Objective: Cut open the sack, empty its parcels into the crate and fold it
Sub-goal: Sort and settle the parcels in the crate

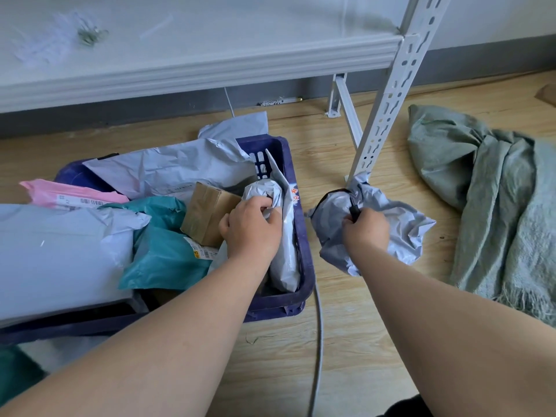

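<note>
A dark blue crate on the wooden floor holds several parcels: grey mailers, a pink one, a teal one and a brown cardboard box. My left hand grips a crumpled grey parcel at the crate's right wall. My right hand holds another crumpled grey parcel on the floor just right of the crate, with a small black object pinched at my fingers. The green woven sack lies slumped on the floor at the far right.
A white slotted shelf post stands on the floor right behind the parcel in my right hand. A white shelf board spans the top. A grey cable runs along the floor between my arms.
</note>
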`<action>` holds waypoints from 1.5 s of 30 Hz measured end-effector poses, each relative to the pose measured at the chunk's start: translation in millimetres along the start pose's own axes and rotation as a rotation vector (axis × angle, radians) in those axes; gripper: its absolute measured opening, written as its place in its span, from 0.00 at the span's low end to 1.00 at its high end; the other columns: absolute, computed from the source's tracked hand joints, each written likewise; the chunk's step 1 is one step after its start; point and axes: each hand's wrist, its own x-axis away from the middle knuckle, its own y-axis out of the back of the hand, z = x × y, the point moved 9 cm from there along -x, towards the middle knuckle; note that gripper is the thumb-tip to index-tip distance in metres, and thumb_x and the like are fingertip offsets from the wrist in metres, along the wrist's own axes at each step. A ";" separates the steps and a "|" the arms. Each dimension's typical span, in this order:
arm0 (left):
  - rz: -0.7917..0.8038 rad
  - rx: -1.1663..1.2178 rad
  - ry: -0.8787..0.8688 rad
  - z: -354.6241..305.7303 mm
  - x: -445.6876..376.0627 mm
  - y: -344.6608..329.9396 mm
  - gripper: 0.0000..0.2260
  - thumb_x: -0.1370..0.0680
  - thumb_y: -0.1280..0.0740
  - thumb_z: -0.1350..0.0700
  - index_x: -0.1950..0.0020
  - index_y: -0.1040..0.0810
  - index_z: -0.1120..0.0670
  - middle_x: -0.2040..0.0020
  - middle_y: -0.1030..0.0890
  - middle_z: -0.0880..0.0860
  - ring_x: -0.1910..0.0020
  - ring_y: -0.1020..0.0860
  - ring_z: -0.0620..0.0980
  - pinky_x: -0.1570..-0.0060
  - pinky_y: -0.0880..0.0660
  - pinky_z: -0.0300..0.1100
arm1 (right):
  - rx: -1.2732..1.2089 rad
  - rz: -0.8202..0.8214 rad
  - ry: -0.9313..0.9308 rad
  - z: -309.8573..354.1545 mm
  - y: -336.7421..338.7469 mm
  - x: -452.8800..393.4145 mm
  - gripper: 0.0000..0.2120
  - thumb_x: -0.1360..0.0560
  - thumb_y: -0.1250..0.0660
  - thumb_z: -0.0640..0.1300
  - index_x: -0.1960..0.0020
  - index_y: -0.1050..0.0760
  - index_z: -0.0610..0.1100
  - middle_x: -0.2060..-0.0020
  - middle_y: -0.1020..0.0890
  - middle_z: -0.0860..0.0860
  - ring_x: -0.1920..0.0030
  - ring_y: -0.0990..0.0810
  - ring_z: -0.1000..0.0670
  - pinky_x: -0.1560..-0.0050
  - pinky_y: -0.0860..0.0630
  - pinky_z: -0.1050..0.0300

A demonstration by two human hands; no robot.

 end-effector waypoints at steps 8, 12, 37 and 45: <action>-0.063 0.097 0.082 4.3 -11.3 22.5 0.06 0.20 0.40 0.49 0.52 0.24 0.45 0.52 0.21 0.44 0.50 0.24 0.49 0.39 0.31 0.50 | -0.375 -0.299 0.308 104.3 107.1 24.5 0.08 0.23 0.35 0.44 0.50 0.25 0.39 0.49 0.24 0.45 0.54 0.31 0.50 0.56 0.36 0.58; -0.266 0.217 0.092 5.9 -16.8 54.5 0.06 0.20 0.38 0.49 0.46 0.24 0.46 0.51 0.24 0.42 0.51 0.26 0.45 0.42 0.30 0.46 | -0.516 -0.193 0.409 144.7 127.4 42.0 0.03 0.26 0.32 0.44 0.55 0.23 0.45 0.55 0.20 0.48 0.54 0.24 0.49 0.57 0.31 0.60; -0.035 -0.210 -0.208 7.0 -54.2 88.4 0.27 0.25 0.35 0.40 0.29 0.35 0.48 0.30 0.32 0.50 0.31 0.33 0.53 0.34 0.36 0.50 | 0.019 0.381 0.651 244.7 13.3 77.1 0.22 0.23 0.36 0.43 0.30 0.31 0.52 0.41 0.20 0.49 0.41 0.23 0.46 0.47 0.31 0.60; -0.002 -0.439 -0.324 -5.3 -51.1 88.2 0.20 0.23 0.37 0.41 0.31 0.30 0.42 0.30 0.32 0.43 0.27 0.41 0.48 0.28 0.49 0.60 | -0.011 0.193 0.648 271.1 23.8 60.8 0.17 0.25 0.36 0.42 0.37 0.26 0.51 0.41 0.22 0.47 0.40 0.25 0.43 0.45 0.26 0.52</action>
